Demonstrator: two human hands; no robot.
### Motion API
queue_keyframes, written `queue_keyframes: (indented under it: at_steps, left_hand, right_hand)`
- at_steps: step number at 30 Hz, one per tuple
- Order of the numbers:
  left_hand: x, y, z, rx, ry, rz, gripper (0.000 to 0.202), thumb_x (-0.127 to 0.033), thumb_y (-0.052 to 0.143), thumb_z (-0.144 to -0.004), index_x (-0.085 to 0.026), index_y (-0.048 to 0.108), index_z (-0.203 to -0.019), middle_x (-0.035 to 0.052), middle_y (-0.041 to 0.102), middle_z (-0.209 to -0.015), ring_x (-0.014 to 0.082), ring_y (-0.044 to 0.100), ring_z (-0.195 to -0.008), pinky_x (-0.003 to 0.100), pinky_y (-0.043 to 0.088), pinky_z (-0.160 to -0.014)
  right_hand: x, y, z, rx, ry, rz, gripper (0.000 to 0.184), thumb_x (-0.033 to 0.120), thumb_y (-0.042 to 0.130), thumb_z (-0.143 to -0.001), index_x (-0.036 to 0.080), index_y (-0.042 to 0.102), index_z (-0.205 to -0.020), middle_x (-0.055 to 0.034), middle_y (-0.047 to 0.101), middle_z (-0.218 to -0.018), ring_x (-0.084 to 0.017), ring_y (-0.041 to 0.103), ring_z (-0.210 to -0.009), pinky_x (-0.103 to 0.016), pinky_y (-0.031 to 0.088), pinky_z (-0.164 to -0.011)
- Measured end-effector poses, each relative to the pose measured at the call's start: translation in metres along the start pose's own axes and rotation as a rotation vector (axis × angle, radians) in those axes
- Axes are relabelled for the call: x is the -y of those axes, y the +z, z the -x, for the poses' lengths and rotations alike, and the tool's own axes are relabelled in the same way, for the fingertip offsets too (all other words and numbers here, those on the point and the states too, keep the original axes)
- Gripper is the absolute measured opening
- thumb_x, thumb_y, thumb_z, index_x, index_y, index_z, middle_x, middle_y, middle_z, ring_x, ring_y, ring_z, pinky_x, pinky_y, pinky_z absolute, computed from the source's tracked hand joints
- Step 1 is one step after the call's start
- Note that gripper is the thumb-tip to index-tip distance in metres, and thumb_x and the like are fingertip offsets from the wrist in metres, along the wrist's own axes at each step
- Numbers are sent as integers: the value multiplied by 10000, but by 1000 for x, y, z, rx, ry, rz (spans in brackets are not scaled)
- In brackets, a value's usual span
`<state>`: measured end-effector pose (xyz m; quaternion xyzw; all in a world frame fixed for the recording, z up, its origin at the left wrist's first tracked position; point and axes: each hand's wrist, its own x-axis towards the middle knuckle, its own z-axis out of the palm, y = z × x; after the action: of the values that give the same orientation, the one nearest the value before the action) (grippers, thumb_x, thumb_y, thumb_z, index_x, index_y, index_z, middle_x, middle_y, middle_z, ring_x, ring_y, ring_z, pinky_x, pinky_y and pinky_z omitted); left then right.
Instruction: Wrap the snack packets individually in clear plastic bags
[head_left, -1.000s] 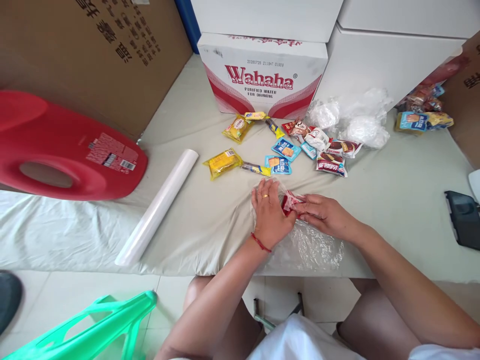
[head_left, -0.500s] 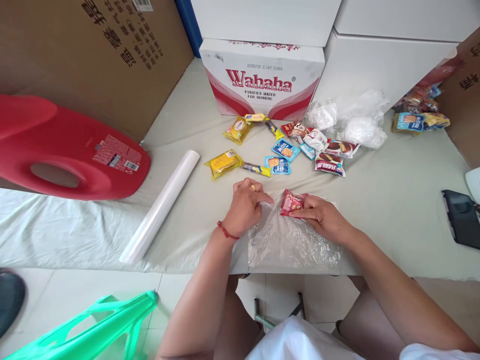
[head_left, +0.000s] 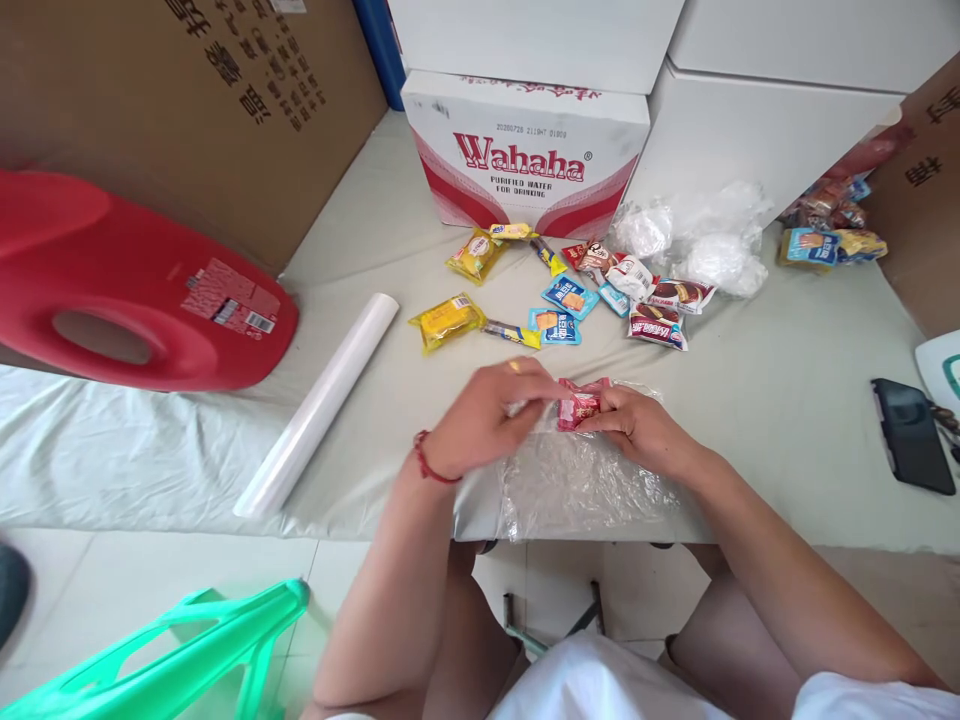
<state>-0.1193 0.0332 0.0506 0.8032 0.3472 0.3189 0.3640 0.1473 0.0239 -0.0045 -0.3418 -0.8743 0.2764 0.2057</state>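
Holding a red packet [head_left: 577,408], contents hidden, over clear film [head_left: 577,490]

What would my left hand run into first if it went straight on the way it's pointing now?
Probably the red packet in your right hand. Your left hand points at its left side, perhaps already touching; depth is unclear.

Illumination: bright, diffuse; shadows soft; source direction indeterminable. Glare: small highlights on crinkled clear film [head_left: 585,490], sheen along white roll [head_left: 319,405]. Sharpness: large lettering on carton [head_left: 525,150] legible; left grip [head_left: 486,415] motion-blurred. Wide-angle distortion: red jug [head_left: 142,265] stretched toward left edge
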Motion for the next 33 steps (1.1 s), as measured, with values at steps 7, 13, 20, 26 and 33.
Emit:
queue_keyframes:
  at_steps: [7, 13, 20, 26, 33]
  left_hand:
    - [8, 73, -6, 235, -265, -415, 395, -292, 543, -972, -292, 624, -1358, 60, 754, -1159, 259, 707, -1002, 352, 542, -804]
    - [19, 79, -8, 102, -282, -489, 399, -308, 547, -984, -313, 615, -1377, 41, 700, -1339, 253, 675, -1147, 350, 540, -892]
    - [19, 86, -10, 129, -347, -493, 410, -232, 512, -976, -254, 618, -1371, 68, 766, -1133, 247, 720, -982, 350, 552, -838]
    - [17, 88, -7, 109, -304, -440, 385, -196, 470, -986, -298, 713, -1267, 50, 765, -1092, 215, 718, -954, 315, 541, -795]
    - [11, 81, -8, 174, -351, -341, 497, -131, 510, -906, -352, 702, -1308, 10, 792, -1116, 228, 727, -979, 324, 549, -791]
  right_hand:
    - [5, -10, 2, 9, 9, 11, 321, 170, 524, -984, 264, 786, -1144, -106, 691, -1060, -249, 632, -1032, -421, 562, -866]
    - [9, -14, 32, -74, 56, 58, 382, 211, 548, -989, 329, 651, -1337, -101, 529, -1460, -297, 518, -1299, -533, 489, -1051]
    - [20, -11, 84, 52, 46, 91, 613, 317, 675, -943, 299, 448, -1513, -144, 464, -1512, -323, 444, -1384, -543, 464, -1107]
    - [12, 21, 97, -211, 91, 160, 344, 192, 601, -965, 327, 610, -1281, -113, 602, -1324, -301, 570, -1222, -533, 534, -976]
    - [30, -9, 46, -284, 40, 62, 211, 194, 558, -993, 309, 674, -1128, -76, 678, -1054, -246, 604, -1016, -428, 525, -869]
